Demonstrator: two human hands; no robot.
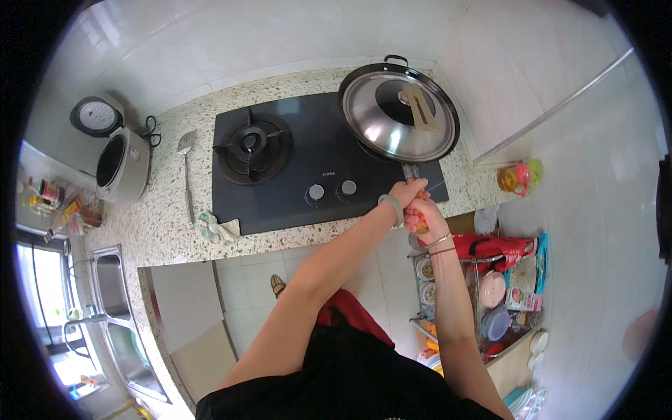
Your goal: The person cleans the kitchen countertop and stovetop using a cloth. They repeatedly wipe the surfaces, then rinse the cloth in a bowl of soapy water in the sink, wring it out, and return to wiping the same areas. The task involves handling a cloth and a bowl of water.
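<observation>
A covered wok [399, 112] with a shiny steel lid sits on the right burner of a black two-burner gas stove [280, 189]. Its long handle [411, 173] points toward me. Both of my hands grip that handle at the stove's front right corner: my left hand [406, 192], with a pale green bangle on the wrist, is farther up, and my right hand [422, 213], with thin bracelets, is just behind it. The left burner [252, 143] is bare.
A metal spatula [187, 168] and a crumpled cloth [218, 229] lie on the speckled counter left of the stove. An open rice cooker [115, 150] stands farther left, a steel sink [115, 308] at lower left. A wire rack [483, 294] with containers stands on the floor at right.
</observation>
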